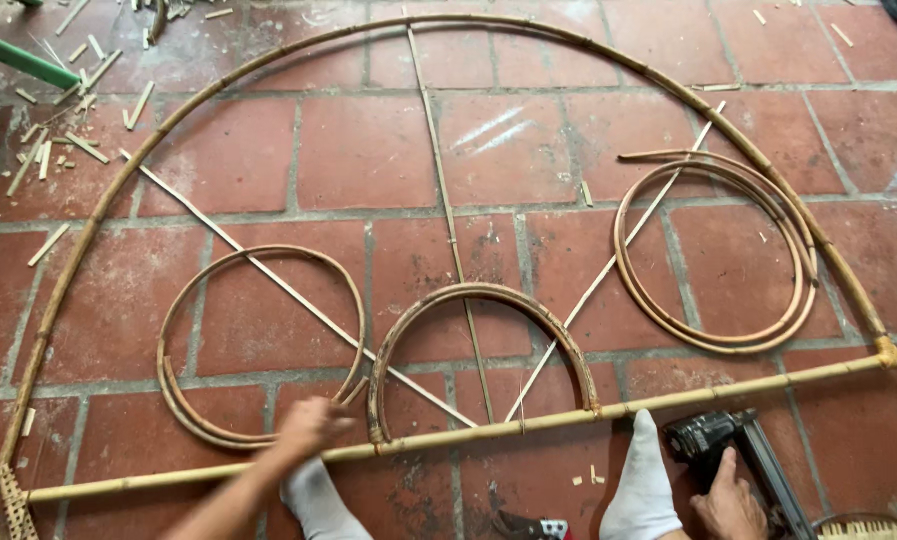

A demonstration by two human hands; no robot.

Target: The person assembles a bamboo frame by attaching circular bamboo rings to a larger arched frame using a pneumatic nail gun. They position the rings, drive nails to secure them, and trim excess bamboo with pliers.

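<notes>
Where spokes meet, half-round rattan frame [449, 20]

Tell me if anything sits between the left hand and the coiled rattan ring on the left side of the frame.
Nothing visible does. The left hand is blurred, right at the lower edge of the left rattan ring, beside the straight bamboo base pole. Whether the fingers touch the ring is unclear. The right hand rests on the nail gun.
</notes>
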